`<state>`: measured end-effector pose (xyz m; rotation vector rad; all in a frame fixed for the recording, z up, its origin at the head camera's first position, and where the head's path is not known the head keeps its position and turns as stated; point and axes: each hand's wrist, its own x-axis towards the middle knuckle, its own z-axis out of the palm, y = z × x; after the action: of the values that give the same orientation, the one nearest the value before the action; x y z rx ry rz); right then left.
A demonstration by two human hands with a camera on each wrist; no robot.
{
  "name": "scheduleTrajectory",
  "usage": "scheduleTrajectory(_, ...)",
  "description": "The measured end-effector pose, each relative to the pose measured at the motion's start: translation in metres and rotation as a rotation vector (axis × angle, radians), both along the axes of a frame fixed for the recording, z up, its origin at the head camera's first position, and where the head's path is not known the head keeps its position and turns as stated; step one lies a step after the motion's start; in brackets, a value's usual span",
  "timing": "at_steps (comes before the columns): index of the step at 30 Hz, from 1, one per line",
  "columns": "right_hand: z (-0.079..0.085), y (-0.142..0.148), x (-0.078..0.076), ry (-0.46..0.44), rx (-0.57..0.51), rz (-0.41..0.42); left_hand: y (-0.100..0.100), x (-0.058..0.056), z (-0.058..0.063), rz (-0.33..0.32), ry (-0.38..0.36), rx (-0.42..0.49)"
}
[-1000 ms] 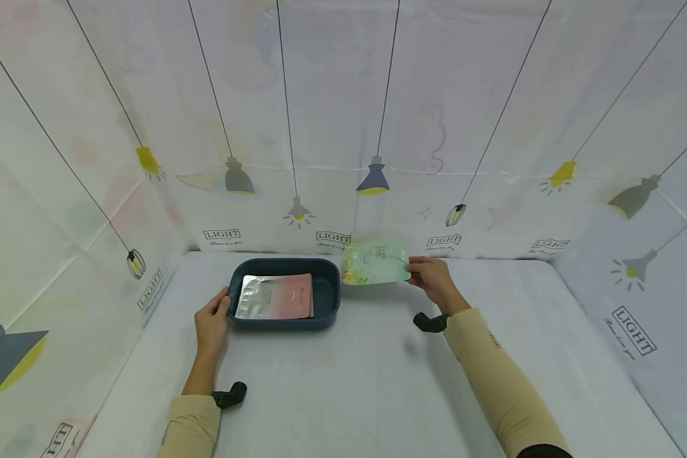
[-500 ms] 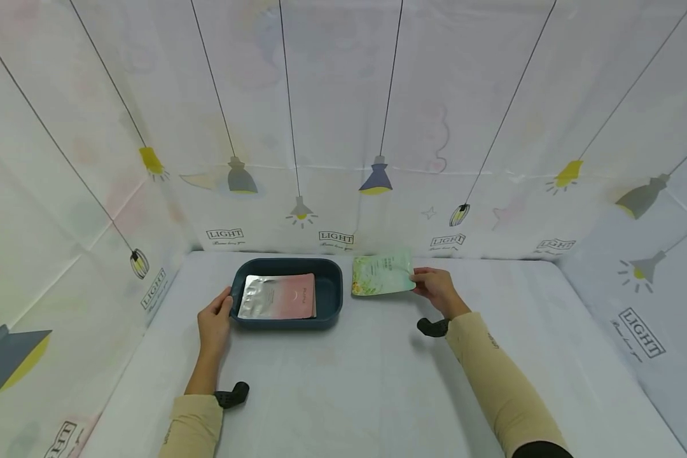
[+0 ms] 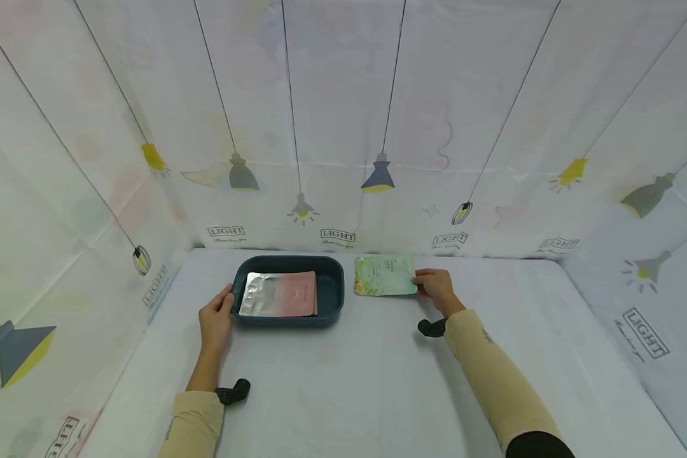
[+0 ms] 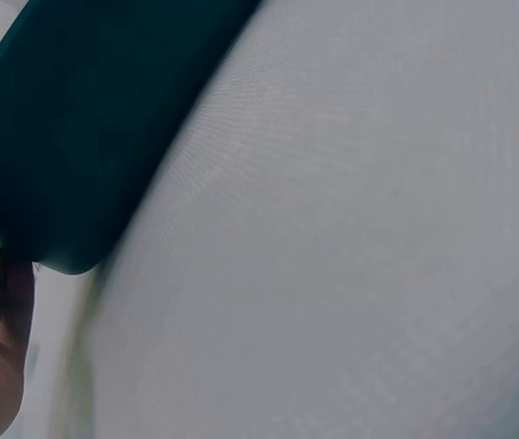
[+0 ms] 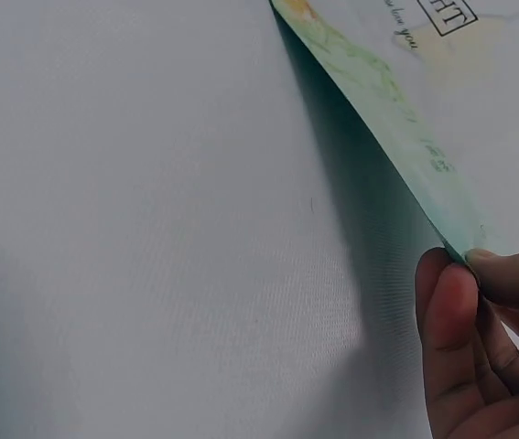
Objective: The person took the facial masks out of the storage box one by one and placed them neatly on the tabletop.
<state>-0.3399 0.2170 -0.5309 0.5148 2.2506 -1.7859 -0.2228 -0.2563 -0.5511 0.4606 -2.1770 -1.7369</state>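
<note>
My left hand (image 3: 214, 323) holds the left end of a dark blue rectangular tray (image 3: 289, 323), its fingers at the rim. In the left wrist view, the fingers (image 4: 16, 306) meet the end wall of the tray. Inside the tray lies a pink and silver foil sachet (image 3: 280, 294), with the edge of another showing beneath it. To the tray's right, my right hand (image 3: 437, 289) pinches the right edge of a pale green sachet (image 3: 385, 275) between thumb and fingers. The right wrist view shows this sachet slanting over the white cloth, with a shadow under it.
A white cloth covers the table (image 3: 343, 388). Behind it and at both sides hang white curtains (image 3: 332, 114) printed with lamps. A black wrist device (image 3: 233, 392) sits on the left wrist, and a similar black device (image 3: 432, 327) on the right.
The green sachet has come down from near the back curtain, moving slightly right and closer to me, and now lies flatter beside the tray. My left hand stays at the tray.
</note>
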Motion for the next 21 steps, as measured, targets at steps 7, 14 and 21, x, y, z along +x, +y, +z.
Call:
scheduleTrajectory(7, -0.001, 0.002, 0.001, 0.035, 0.157, 0.044, 0.001, 0.0, 0.001, 0.006, 0.018, -0.015)
scheduleTrajectory(14, 0.004, 0.008, -0.005, 0.079, 0.333, 0.131, 0.002, 0.001, 0.004, -0.008, 0.019, -0.006)
scheduleTrajectory(21, 0.018, 0.003, -0.01, 0.05, 0.291, 0.217, 0.002, 0.001, 0.003, 0.007, 0.018, -0.007)
